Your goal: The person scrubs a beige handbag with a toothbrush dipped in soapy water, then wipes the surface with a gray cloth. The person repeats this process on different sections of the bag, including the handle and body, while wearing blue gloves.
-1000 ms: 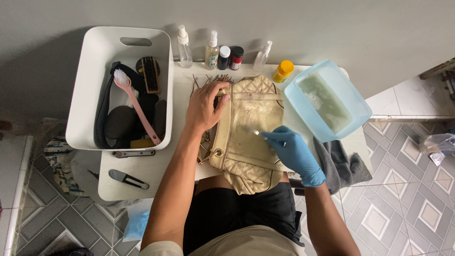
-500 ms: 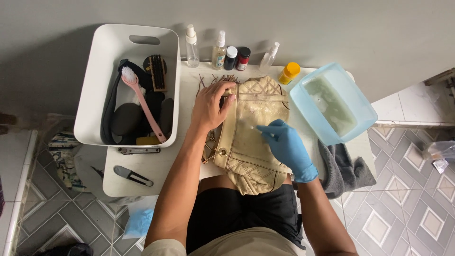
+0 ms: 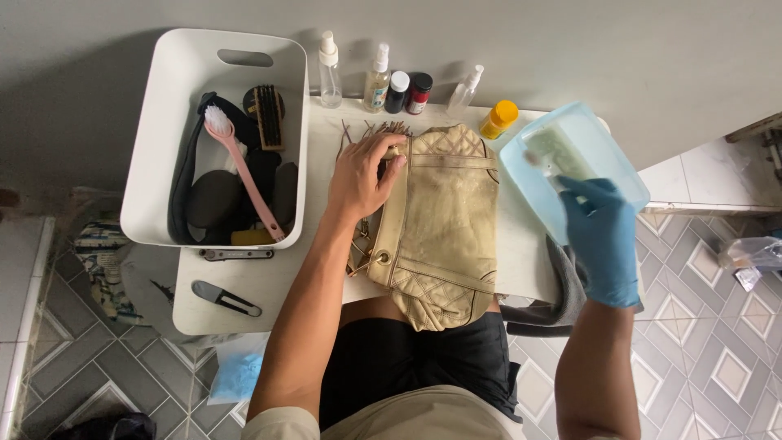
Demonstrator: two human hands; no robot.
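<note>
Left hand (image 3: 362, 175) bare, palm down, fingers spread flat on the bag (image 3: 444, 220). Right hand (image 3: 599, 232) gloved blue, raised right of the bag, fingers curled.

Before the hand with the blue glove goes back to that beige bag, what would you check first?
1. Quilted beige bag held steady: ok, the bare left hand presses on its upper left corner.
2. Bag fully on the white table: not ok, its lower end overhangs the lap.
3. Gloved right hand at the pale blue tub: ok, reaching into it.
4. Tool in the right hand: cannot tell, mostly hidden.
5. Tub seated safely: not ok, it juts past the table edge.
6. Spray bottles upright: ok.
</note>
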